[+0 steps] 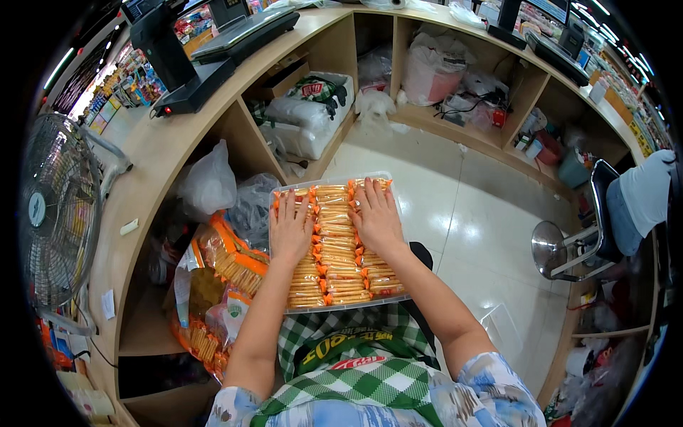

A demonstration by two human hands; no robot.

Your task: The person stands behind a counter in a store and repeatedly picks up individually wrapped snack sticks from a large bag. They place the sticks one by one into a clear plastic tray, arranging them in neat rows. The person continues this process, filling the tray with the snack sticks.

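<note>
A clear plastic bin [384, 175] rests before me by my lap, filled with wrapped stick biscuits [337, 240] in three columns. Orange twisted wrapper ends run between the columns. My left hand [291, 227] lies flat on the left column, its fingers spread towards the far rim. On the right column my right hand [378, 216] presses palm down, fingers also extended. Neither hand grips anything. Left of the bin, an opened orange-edged bag [235, 256] holds more of these sticks, and other packs [205, 344] lie lower down, partly behind my left forearm.
A curved wooden counter [155, 155] with shelves surrounds me. On it stand a fan [58, 213] and a black weighing scale [245, 37]. At the right, a person [640, 197] is on a swivel stool [549, 251]. A clear lid-like plastic piece [501, 331] lies on the tiled floor [480, 213].
</note>
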